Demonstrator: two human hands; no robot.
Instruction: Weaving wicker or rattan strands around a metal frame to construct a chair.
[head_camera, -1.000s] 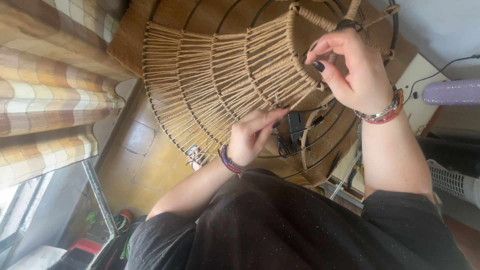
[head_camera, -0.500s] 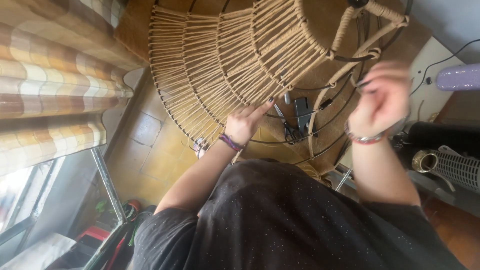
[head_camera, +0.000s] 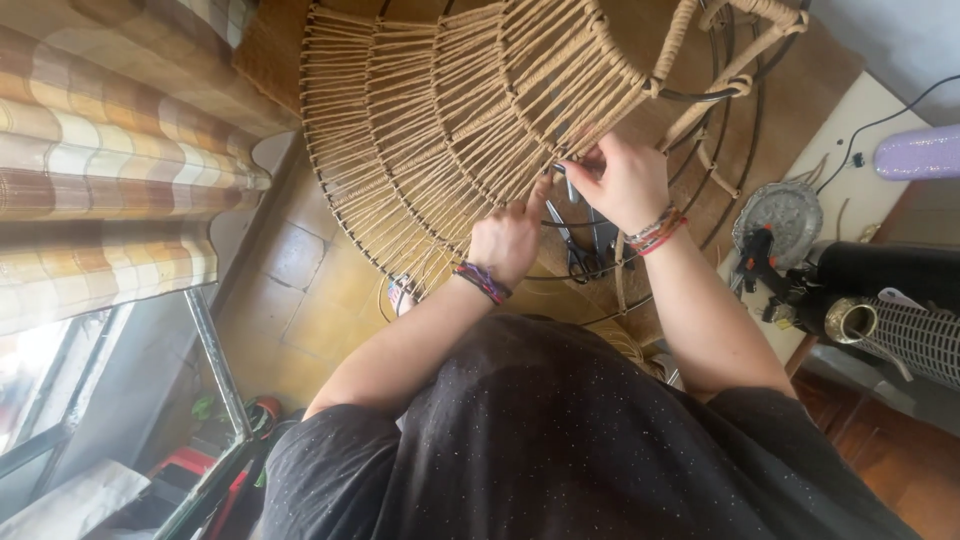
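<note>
- The woven frame (head_camera: 450, 120), a big curved wire shape wrapped in tan cord, fills the far middle of the view and leans over the person's lap, so its unfinished near edge sits within easy reach of both hands.
- The checked curtain (head_camera: 110, 170) hangs at the far left beside a window, which lights the work from that side.
- The right hand (head_camera: 625, 180) is at the frame's near edge, fingers pinched together on what looks like a strand of cord, though the grip is partly hidden.
- The left hand (head_camera: 510, 235) lies just left of it, forefinger stretched out and pressing on the wrapped cords, likely to steady them; it clasps nothing.
- Dark scissors (head_camera: 580, 255) lie under the frame, just beside the wrists, handy for cutting.
- Braided bracelets (head_camera: 483, 282) ring the left wrist.
</note>
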